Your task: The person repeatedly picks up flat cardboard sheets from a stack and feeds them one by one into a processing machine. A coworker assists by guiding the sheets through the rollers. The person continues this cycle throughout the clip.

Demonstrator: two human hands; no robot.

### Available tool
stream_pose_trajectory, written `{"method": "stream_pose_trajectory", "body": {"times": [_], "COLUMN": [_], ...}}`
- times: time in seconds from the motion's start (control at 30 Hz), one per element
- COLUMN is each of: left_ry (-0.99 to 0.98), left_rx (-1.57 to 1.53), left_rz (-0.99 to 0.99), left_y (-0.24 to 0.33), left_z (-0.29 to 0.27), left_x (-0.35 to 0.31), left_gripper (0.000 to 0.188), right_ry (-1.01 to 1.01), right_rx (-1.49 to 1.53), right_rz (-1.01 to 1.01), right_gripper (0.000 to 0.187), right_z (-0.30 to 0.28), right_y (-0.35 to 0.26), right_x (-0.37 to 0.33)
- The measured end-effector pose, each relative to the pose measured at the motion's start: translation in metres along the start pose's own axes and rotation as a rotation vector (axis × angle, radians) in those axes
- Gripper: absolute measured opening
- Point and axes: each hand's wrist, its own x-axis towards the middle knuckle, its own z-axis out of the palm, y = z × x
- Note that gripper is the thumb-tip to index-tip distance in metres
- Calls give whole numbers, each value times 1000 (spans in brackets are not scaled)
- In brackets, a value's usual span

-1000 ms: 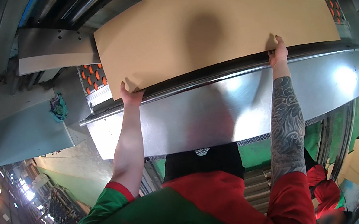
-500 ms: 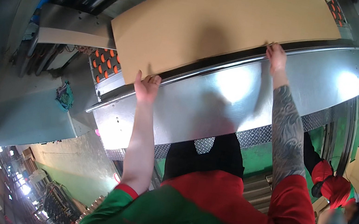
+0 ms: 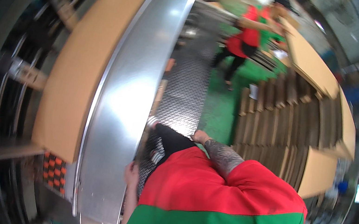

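My left hand (image 3: 131,174) is low beside the near edge of the long shiny metal table (image 3: 110,148). Motion blurs its fingers, and I cannot make out whether it touches the edge. Over the tread-plate walkway's right border hangs my right hand (image 3: 200,137), at the end of a patterned forearm. Its fingers are too small and blurred to read, and nothing shows in it. A large brown cardboard sheet (image 3: 85,69) lies on the machine beyond the table's metal rail, apart from both hands.
Orange-and-black rollers (image 3: 54,173) show past the sheet's lower end. The tread-plate walkway (image 3: 187,83) runs beside the table. Tall stacks of cardboard (image 3: 276,122) stand on the green floor at right. A co-worker (image 3: 251,29) in red and green grips a tilted cardboard sheet (image 3: 312,58).
Both my hands have left the table's rail and the sheet's near edge, and dropped to my sides. The view has swung right, bringing in the stacks and more of the co-worker.
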Motion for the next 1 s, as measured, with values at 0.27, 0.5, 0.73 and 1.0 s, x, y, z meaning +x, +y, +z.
{"method": "stream_pose_trajectory", "body": {"times": [0.27, 0.5, 0.73, 1.0], "left_ry": [118, 92, 17, -122], "left_rx": [324, 536, 646, 877], "left_rz": [240, 346, 456, 98], "left_y": [-5, 40, 68, 94], "left_z": [-64, -31, 53, 82], "left_x": [33, 56, 29, 23], "left_gripper": [56, 62, 70, 72], "right_ry": [-69, 68, -29, 84], "right_rx": [28, 342, 152, 758], "right_rz": [76, 184, 231, 435], "right_gripper": [42, 38, 36, 40], "right_z": [75, 117, 104, 194], "right_y": [131, 149, 171, 242], "right_x": [-119, -166, -224, -210]}}
